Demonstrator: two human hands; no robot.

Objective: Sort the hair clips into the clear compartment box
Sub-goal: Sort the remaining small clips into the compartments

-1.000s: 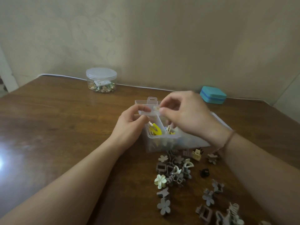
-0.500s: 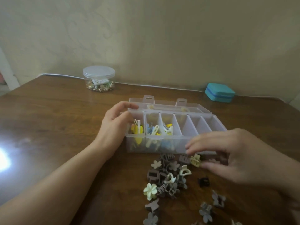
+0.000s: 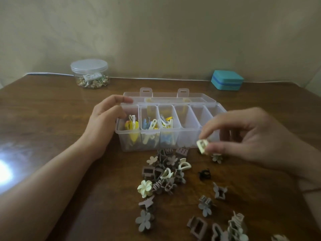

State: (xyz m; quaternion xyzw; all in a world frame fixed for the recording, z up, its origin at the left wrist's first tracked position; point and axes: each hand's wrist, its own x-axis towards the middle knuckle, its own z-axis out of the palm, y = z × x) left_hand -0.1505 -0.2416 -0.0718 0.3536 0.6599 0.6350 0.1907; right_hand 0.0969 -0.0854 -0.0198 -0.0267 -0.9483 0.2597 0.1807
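The clear compartment box [image 3: 187, 136] stands open mid-table, its lid laid flat behind it. Its three left compartments hold yellow, white and blue clips; the right ones look bare. My left hand [image 3: 106, 122] holds the box's left end, thumb on the near wall and fingers over the back corner. My right hand [image 3: 243, 136] hovers at the box's front right corner and pinches a cream square claw clip [image 3: 202, 146] between thumb and forefinger. A pile of small claw clips [image 3: 166, 173] in brown, grey and cream lies in front of the box.
More loose clips [image 3: 220, 221] are scattered toward the near right. A round clear jar [image 3: 89, 73] of small gold pieces stands at the back left. A teal case [image 3: 226, 80] sits at the back right by the wall. The wooden table [image 3: 52, 110] shows glare at left.
My right hand left the box, dropped to the pile, and has lifted a cream square clip off the table. The left hand stayed on the box's left end.
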